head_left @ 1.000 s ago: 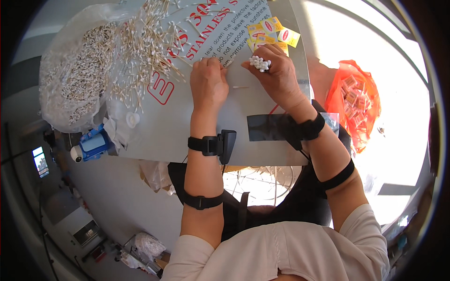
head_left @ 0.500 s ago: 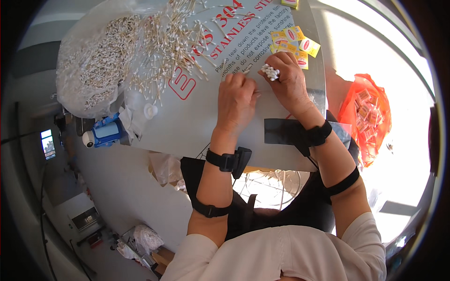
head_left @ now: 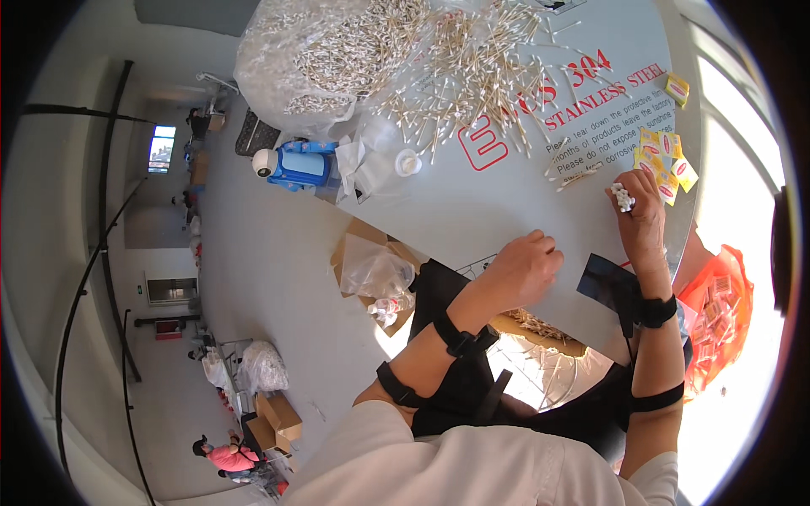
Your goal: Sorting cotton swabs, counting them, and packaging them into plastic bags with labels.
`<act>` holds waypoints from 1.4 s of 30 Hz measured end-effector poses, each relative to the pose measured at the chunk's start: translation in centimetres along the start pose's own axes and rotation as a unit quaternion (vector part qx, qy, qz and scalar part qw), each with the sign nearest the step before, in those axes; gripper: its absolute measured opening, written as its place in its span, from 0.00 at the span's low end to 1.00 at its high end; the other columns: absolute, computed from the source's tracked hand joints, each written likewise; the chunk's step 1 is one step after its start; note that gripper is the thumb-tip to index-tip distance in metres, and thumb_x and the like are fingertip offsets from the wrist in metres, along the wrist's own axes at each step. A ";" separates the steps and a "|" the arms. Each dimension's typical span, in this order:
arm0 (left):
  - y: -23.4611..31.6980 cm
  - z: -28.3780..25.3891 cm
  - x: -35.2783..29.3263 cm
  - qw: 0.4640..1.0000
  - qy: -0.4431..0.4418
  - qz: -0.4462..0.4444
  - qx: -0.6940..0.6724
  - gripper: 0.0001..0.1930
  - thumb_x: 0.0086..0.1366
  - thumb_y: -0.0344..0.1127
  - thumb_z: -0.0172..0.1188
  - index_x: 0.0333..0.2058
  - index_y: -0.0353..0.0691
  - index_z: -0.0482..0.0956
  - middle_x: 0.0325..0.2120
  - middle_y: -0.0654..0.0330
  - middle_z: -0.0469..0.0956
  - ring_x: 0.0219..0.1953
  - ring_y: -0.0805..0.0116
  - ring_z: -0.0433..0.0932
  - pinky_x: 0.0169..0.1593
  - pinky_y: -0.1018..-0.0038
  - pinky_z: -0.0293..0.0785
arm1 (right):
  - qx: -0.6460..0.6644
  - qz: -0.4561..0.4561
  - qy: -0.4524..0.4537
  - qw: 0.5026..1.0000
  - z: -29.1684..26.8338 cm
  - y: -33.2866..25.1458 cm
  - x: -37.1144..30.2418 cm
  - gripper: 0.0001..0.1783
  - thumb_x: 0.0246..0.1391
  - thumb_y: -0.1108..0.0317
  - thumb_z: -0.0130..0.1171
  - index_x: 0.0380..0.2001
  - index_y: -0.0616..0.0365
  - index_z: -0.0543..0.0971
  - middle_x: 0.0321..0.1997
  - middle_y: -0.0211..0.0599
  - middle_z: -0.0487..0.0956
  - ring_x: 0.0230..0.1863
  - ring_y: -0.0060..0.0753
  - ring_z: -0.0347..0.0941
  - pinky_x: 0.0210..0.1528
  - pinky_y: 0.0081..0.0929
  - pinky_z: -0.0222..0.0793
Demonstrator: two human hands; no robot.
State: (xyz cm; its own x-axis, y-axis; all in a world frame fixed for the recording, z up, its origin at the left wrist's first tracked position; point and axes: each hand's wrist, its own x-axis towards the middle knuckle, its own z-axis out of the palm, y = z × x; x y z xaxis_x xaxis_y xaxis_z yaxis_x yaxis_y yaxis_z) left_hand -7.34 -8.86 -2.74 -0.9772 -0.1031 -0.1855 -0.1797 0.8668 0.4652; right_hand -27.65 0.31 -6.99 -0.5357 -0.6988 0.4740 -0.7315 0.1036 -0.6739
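Observation:
My right hand [head_left: 639, 218] is closed around a small bundle of cotton swabs [head_left: 622, 196], white tips sticking up out of the fist, over the grey table [head_left: 447, 215]. My left hand [head_left: 525, 268] rests on the table near its front edge with fingers curled and nothing visible in it. A few loose swabs [head_left: 575, 173] lie just ahead of the right hand. Small yellow packets [head_left: 662, 160] lie beside that hand to the right. A wide scatter of cotton swabs [head_left: 472, 63] covers the far part of the table.
A big clear bag full of swabs [head_left: 316, 55] sits at the table's far left. A blue and white device [head_left: 295, 164] and a small white cup [head_left: 408, 162] stand near the left edge. An orange bag of packets [head_left: 717, 312] hangs at right. A cardboard box [head_left: 371, 261] lies on the floor.
The view has swung, so the table sits further right. My left hand has pulled back from beside the right hand to the table's front edge. The right hand still grips the swab bundle.

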 end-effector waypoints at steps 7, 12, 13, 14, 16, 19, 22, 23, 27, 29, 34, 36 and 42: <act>-3.1 -0.3 8.9 0.955 0.264 -0.134 -0.019 0.21 0.43 0.28 0.68 0.37 0.37 0.72 0.36 0.56 0.70 0.44 0.54 0.67 0.46 0.64 0.68 | 0.123 0.158 0.043 0.979 -0.8 0.3 -0.7 0.10 0.52 0.71 0.58 0.25 0.61 0.67 0.22 0.40 0.67 0.23 0.39 0.60 0.30 0.24 0.62; -5.2 -0.5 8.4 0.956 0.267 -0.117 0.034 0.11 0.46 0.26 0.65 0.29 0.39 0.73 0.28 0.58 0.71 0.37 0.56 0.68 0.40 0.64 0.68 | 0.208 0.221 0.070 0.950 0.4 0.8 0.1 0.12 0.52 0.65 0.61 0.26 0.61 0.71 0.15 0.38 0.65 0.18 0.31 0.57 0.24 0.27 0.61; -5.5 -0.4 8.4 0.955 0.269 -0.115 0.047 0.10 0.47 0.25 0.64 0.27 0.39 0.72 0.28 0.58 0.70 0.35 0.56 0.68 0.39 0.63 0.67 | 0.251 0.220 0.084 0.939 0.6 0.7 0.2 0.12 0.53 0.65 0.60 0.25 0.62 0.72 0.14 0.34 0.66 0.18 0.23 0.58 0.23 0.25 0.60; -5.3 0.1 8.7 0.959 0.263 -0.104 0.034 0.10 0.47 0.25 0.64 0.27 0.39 0.72 0.28 0.58 0.70 0.35 0.56 0.68 0.39 0.63 0.67 | 0.236 0.228 0.091 0.940 0.6 0.9 0.0 0.12 0.53 0.65 0.60 0.25 0.62 0.72 0.14 0.34 0.66 0.18 0.23 0.58 0.23 0.25 0.60; -4.6 0.8 9.0 0.950 0.284 -0.127 0.024 0.09 0.49 0.24 0.62 0.26 0.39 0.70 0.28 0.59 0.70 0.35 0.57 0.68 0.38 0.63 0.67 | 0.366 0.263 0.071 0.890 0.3 1.1 -0.2 0.13 0.53 0.65 0.60 0.25 0.64 0.73 0.14 0.30 0.68 0.19 0.17 0.59 0.22 0.24 0.60; -2.7 1.2 9.2 0.943 0.312 -0.114 -0.023 0.08 0.51 0.24 0.61 0.26 0.39 0.69 0.28 0.59 0.70 0.35 0.57 0.67 0.38 0.63 0.67 | 0.356 0.304 0.023 0.883 -0.3 0.3 -0.4 0.12 0.52 0.65 0.60 0.24 0.65 0.75 0.14 0.28 0.70 0.19 0.16 0.61 0.21 0.22 0.60; -2.4 1.5 9.3 0.934 0.334 -0.131 -0.008 0.07 0.52 0.24 0.60 0.27 0.38 0.70 0.28 0.59 0.71 0.35 0.57 0.68 0.38 0.64 0.67 | 0.344 0.301 0.013 0.889 -0.4 0.1 -0.6 0.13 0.51 0.66 0.60 0.22 0.65 0.76 0.14 0.29 0.71 0.18 0.16 0.61 0.20 0.22 0.59; -2.6 1.4 9.2 0.929 0.337 -0.152 0.022 0.06 0.52 0.25 0.60 0.26 0.38 0.70 0.28 0.58 0.71 0.35 0.57 0.68 0.38 0.64 0.67 | 0.342 0.322 0.018 0.883 -0.4 0.1 -0.6 0.12 0.51 0.66 0.60 0.21 0.65 0.76 0.14 0.28 0.71 0.17 0.16 0.61 0.20 0.21 0.59; -4.0 0.3 8.7 0.894 0.310 -0.269 -0.183 0.04 0.52 0.26 0.60 0.25 0.36 0.73 0.26 0.57 0.72 0.36 0.57 0.69 0.38 0.65 0.67 | 0.468 0.399 0.019 0.788 -1.4 0.0 -0.4 0.09 0.54 0.68 0.58 0.26 0.62 0.77 0.16 0.25 0.69 0.16 0.15 0.63 0.18 0.17 0.58; -4.0 0.3 8.6 0.915 0.285 -0.254 -0.133 0.05 0.51 0.26 0.61 0.25 0.36 0.73 0.26 0.57 0.72 0.36 0.57 0.69 0.38 0.64 0.67 | 0.489 0.405 0.038 0.772 -1.4 -0.1 -0.3 0.08 0.52 0.69 0.59 0.23 0.61 0.75 0.15 0.25 0.68 0.15 0.16 0.63 0.17 0.17 0.57; -2.9 0.7 8.7 0.945 0.266 -0.189 0.017 0.07 0.49 0.26 0.63 0.26 0.37 0.73 0.29 0.57 0.72 0.37 0.56 0.69 0.40 0.63 0.67 | 0.520 0.404 0.062 0.750 -1.3 0.2 -0.2 0.08 0.50 0.70 0.58 0.21 0.61 0.74 0.14 0.25 0.68 0.14 0.17 0.64 0.16 0.18 0.57; -2.7 0.8 8.7 0.954 0.259 -0.152 0.011 0.08 0.48 0.26 0.63 0.27 0.39 0.73 0.30 0.57 0.72 0.38 0.55 0.68 0.41 0.62 0.67 | 0.527 0.408 0.049 0.744 -1.5 0.2 -0.2 0.09 0.54 0.68 0.58 0.26 0.63 0.76 0.16 0.26 0.68 0.16 0.18 0.64 0.20 0.18 0.59; -2.3 1.4 9.0 0.960 0.258 -0.103 -0.027 0.07 0.51 0.23 0.59 0.27 0.37 0.69 0.28 0.57 0.69 0.36 0.56 0.67 0.41 0.65 0.66 | 0.526 0.410 0.043 0.744 -1.1 -0.1 -0.5 0.07 0.53 0.70 0.59 0.25 0.62 0.76 0.17 0.26 0.70 0.16 0.18 0.65 0.20 0.18 0.60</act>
State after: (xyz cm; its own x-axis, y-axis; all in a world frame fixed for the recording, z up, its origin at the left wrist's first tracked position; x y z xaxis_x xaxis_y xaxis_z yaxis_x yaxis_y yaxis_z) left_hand -15.56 -11.08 -6.64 -0.8438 -0.5091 0.1694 -0.3665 0.7775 0.5110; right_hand -27.76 1.43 -6.53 -0.6780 -0.6533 -0.3370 0.5664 -0.1721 -0.8059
